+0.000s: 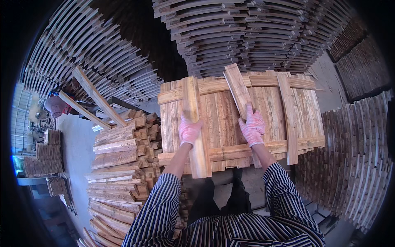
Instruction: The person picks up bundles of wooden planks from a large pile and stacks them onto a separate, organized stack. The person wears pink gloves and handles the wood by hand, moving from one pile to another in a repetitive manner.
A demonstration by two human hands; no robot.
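Observation:
In front of me lies a stack of boards side by side [222, 123], crossed by a far batten [218, 85] and a near batten [230, 153]. My left hand [190, 131], in a pink-and-white knit glove, is closed around a light plank [190, 92] that runs front to back over both battens. The same kind of glove covers my right hand [252, 127], which grips a second plank [236, 80], its far end angled to the left. Farther right, a third plank [287, 111] rests across the battens, untouched. My fingertips are partly hidden.
At left rises a pile of loose planks [113, 158], with two long slats [98, 96] leaning by it. Tall slat stacks [247, 33] stand behind the boards, and another stack [349, 160] is close on the right. Bundled wood [43, 158] sits on the far-left floor.

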